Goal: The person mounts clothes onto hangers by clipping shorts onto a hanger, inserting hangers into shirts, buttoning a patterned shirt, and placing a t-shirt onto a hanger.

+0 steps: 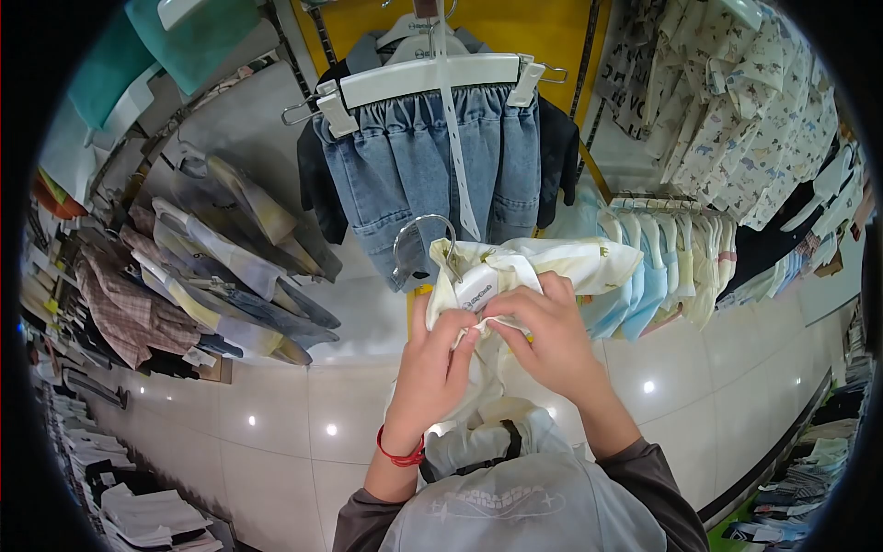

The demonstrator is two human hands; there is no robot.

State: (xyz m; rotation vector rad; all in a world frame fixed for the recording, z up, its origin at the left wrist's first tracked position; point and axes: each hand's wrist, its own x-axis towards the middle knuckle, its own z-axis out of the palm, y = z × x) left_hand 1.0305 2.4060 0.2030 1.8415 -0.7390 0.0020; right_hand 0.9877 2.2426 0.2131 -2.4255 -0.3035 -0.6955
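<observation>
My two hands, left (438, 357) and right (543, 331), are both closed, fingertips pinching the one cream garment (602, 264) near its neckline at the dial's centre, where one white hanger (475, 287) shows with one metal hook, while at 12 o'clock one pair of denim bottoms (414, 161) hangs from one clip hanger (428, 77) by two clips. Glossy pale tiles (267, 400) make up the shop floor, with clothes racks at 9 and 3 o'clock and a yellow panel (543, 32) at 12. Dark lettering marks my hanger, too small for me to read surely.
</observation>
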